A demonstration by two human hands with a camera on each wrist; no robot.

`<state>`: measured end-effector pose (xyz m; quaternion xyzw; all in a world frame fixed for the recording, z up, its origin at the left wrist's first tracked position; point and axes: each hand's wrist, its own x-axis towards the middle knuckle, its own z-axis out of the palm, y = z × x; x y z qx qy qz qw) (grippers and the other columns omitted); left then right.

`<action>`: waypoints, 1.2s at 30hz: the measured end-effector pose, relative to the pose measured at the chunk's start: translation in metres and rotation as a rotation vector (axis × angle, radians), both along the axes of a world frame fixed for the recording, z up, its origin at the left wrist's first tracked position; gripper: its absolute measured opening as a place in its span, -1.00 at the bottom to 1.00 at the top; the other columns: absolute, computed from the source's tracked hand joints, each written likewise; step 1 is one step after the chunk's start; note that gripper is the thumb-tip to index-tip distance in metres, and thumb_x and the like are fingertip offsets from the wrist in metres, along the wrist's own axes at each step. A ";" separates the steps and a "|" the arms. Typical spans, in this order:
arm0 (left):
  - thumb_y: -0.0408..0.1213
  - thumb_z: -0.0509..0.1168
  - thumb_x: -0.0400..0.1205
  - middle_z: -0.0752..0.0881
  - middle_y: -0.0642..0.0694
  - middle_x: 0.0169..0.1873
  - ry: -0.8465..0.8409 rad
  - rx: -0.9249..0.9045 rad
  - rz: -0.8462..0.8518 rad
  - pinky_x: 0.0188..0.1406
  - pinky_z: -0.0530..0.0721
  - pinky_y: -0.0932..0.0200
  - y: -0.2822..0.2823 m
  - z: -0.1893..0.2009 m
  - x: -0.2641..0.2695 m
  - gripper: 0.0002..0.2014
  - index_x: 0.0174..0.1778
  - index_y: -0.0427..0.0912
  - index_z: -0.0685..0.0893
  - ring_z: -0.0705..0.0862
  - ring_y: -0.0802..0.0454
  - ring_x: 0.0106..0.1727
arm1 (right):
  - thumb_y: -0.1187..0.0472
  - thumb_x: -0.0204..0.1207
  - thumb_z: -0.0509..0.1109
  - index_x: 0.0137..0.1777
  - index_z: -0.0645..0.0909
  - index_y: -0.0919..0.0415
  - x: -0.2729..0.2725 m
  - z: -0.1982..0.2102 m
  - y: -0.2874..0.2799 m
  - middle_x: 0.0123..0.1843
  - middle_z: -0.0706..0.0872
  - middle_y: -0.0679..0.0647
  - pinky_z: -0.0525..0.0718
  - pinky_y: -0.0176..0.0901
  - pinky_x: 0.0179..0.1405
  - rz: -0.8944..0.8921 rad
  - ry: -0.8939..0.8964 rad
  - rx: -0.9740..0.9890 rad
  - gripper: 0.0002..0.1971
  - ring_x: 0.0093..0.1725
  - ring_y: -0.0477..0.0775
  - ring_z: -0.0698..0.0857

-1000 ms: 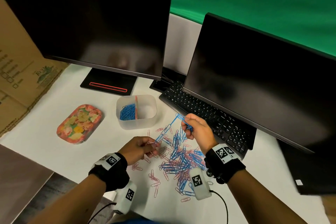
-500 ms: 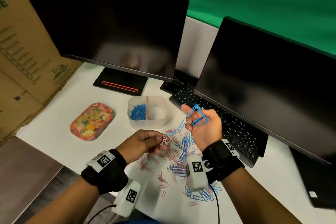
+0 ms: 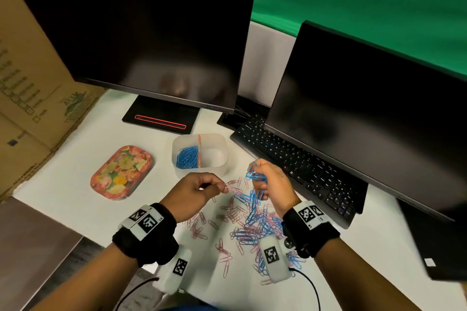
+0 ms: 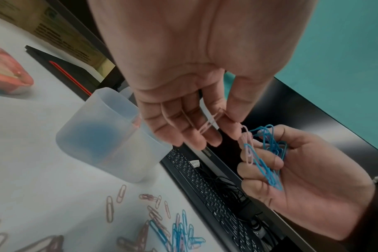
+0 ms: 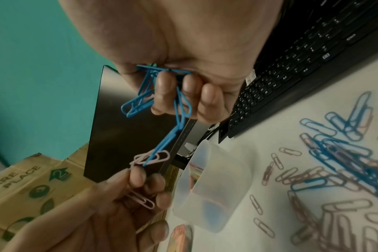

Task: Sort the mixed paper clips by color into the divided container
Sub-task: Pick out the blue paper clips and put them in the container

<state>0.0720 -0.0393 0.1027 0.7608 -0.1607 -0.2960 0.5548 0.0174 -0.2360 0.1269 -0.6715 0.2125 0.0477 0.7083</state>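
A translucent divided container stands on the white desk, with blue clips in its left half; its right half looks bare. My right hand grips a bunch of blue paper clips, seen also in the right wrist view as blue paper clips with a chain hanging down to a pink clip. My left hand pinches pink paper clips between thumb and forefinger, touching that hanging pink clip. A mixed pile of pink and blue clips lies on the desk below both hands.
A floral tin lies left of the container. A black keyboard and two dark monitors stand behind. A cardboard box borders the left side. The desk edge drops off at the lower left.
Both hands rose off the pile and came together. The right hand turned and curled round the blue bunch; the left hand lifted pink clips toward the chain hanging from it.
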 end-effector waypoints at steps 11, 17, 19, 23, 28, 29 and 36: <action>-0.36 0.21 0.70 0.76 -0.13 -0.24 0.159 -0.120 0.155 -0.15 0.58 0.13 -0.017 0.002 -0.010 -0.78 -0.20 -0.29 0.70 0.71 0.05 -0.15 | 0.26 0.65 0.23 -0.40 0.53 0.06 0.000 -0.007 0.016 -0.57 0.38 -0.12 0.24 -0.28 -0.58 -0.100 -0.018 0.201 -0.66 -0.58 -0.14 0.27; -0.32 0.25 0.67 0.77 -0.07 -0.21 0.205 -0.216 0.272 -0.06 0.57 0.10 -0.018 0.004 -0.009 -0.78 -0.17 -0.34 0.74 0.69 0.08 -0.08 | 0.12 0.64 0.26 -0.36 0.51 0.11 -0.007 -0.023 0.013 -0.51 0.35 -0.04 0.27 -0.19 -0.48 0.089 0.015 -0.288 -0.69 -0.50 -0.07 0.28; -0.32 0.24 0.67 0.76 -0.18 -0.15 0.280 -0.290 0.305 -0.08 0.56 0.09 -0.017 0.007 -0.007 -0.77 -0.28 -0.27 0.70 0.69 0.02 -0.09 | 0.12 0.64 0.26 -0.31 0.50 0.22 -0.010 -0.028 0.011 -0.52 0.36 -0.07 0.26 -0.20 -0.49 0.109 0.018 -0.346 -0.70 -0.53 -0.08 0.27; -0.32 0.31 0.63 0.81 -0.21 -0.19 0.155 -0.072 0.262 -0.08 0.57 0.16 -0.012 -0.003 -0.004 -0.79 -0.31 -0.30 0.72 0.72 0.14 -0.19 | 0.19 0.65 0.24 -0.30 0.47 0.18 -0.012 -0.031 0.008 -0.49 0.37 -0.03 0.24 -0.19 -0.49 0.021 0.086 -0.136 -0.74 -0.49 -0.08 0.27; -0.22 0.44 0.48 0.81 -0.01 -0.30 -0.061 0.363 0.035 -0.05 0.68 0.14 0.003 -0.042 -0.009 -0.92 -0.33 -0.05 0.70 0.76 0.04 -0.19 | 0.21 0.66 0.23 -0.28 0.49 0.17 -0.001 -0.023 0.007 -0.51 0.37 0.03 0.20 -0.17 -0.51 -0.035 0.116 0.137 -0.76 -0.52 -0.02 0.25; -0.24 0.43 0.46 0.79 0.01 -0.28 -0.066 0.398 0.007 -0.07 0.68 0.16 0.005 -0.046 -0.010 -0.92 -0.32 0.00 0.68 0.74 0.04 -0.17 | 0.22 0.66 0.23 -0.29 0.48 0.15 0.005 -0.020 0.009 -0.50 0.38 0.04 0.20 -0.18 -0.53 -0.015 0.116 0.137 -0.75 -0.52 -0.01 0.26; -0.26 0.39 0.49 0.67 0.02 -0.04 -0.151 0.437 -0.025 -0.05 0.51 0.29 0.006 -0.049 -0.017 -0.85 -0.18 0.12 0.61 0.62 0.07 -0.05 | 0.26 0.63 0.25 -0.21 0.49 0.15 0.089 0.006 0.045 -0.43 0.49 0.12 0.26 -0.23 -0.59 0.125 0.065 0.040 -0.84 -0.55 0.00 0.39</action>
